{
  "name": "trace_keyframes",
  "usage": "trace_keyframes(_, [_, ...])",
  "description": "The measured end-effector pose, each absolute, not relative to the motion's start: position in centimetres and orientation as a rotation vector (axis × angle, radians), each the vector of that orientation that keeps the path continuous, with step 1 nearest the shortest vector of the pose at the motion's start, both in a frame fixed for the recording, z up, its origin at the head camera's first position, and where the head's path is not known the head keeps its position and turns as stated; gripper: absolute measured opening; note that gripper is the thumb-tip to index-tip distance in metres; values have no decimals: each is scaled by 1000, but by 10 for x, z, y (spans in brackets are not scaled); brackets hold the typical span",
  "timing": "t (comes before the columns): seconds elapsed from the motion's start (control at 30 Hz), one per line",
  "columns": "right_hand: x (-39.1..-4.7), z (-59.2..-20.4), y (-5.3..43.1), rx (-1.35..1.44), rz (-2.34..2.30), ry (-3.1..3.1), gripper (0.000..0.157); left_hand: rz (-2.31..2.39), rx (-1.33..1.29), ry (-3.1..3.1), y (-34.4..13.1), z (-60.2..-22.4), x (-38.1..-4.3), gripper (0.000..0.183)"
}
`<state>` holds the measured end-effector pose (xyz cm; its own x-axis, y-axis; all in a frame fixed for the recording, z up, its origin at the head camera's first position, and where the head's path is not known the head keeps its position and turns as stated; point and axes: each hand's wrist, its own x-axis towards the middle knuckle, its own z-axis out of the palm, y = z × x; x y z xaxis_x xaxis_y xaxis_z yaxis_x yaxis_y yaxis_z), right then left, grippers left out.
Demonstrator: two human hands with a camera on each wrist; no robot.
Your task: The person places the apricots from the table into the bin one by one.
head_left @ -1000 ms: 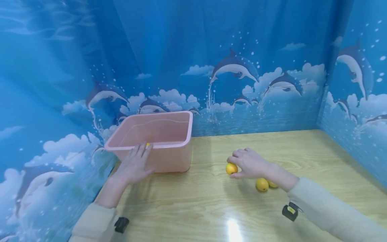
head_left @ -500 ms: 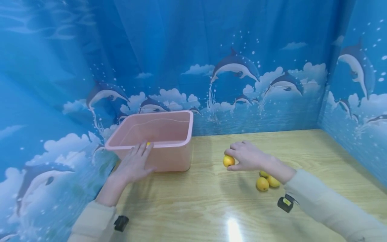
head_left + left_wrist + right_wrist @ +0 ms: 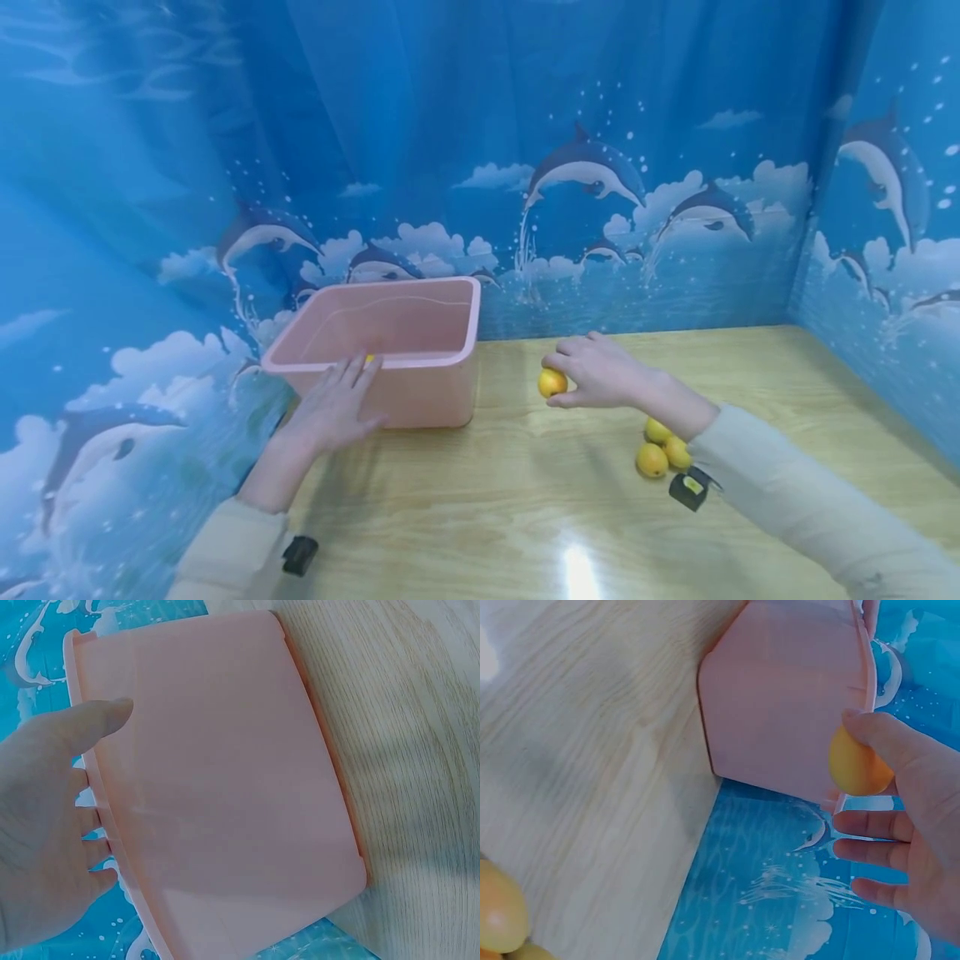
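My right hand point(image 3: 603, 371) pinches a yellow-orange fruit point(image 3: 552, 382) between thumb and forefinger, above the table and to the right of a pink plastic bin point(image 3: 431, 392). In the right wrist view the fruit point(image 3: 857, 763) overlaps the bin's rim, and the other fingers stretch out below it. My left hand point(image 3: 337, 408) holds the bin's near rim. The left wrist view has its fingers over the rim and the thumb point(image 3: 105, 724) along the outer wall point(image 3: 217, 765). A bit of something yellow point(image 3: 370, 359) peeks out behind the left fingers, inside the bin.
Three more yellow fruits point(image 3: 652, 460) lie clustered on the wooden table point(image 3: 487, 508), beside the right forearm. A blue curtain point(image 3: 420, 125) printed with dolphins encloses the back and sides. Each sleeve has a black wrist device point(image 3: 689, 489) hanging beneath it.
My right hand has moved left and away from me with the fruit, uncovering more of the fruits on the table. The left hand and the bin have stayed put.
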<state>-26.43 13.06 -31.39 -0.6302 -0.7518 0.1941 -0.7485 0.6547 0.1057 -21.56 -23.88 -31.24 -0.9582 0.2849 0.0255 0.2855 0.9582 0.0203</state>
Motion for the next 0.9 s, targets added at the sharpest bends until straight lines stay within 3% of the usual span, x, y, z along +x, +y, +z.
trace_keyframes(0.9, [-293,-271,64,1181,-28,-2656,42,-50,-421,-3082,-241,-320,-218,86])
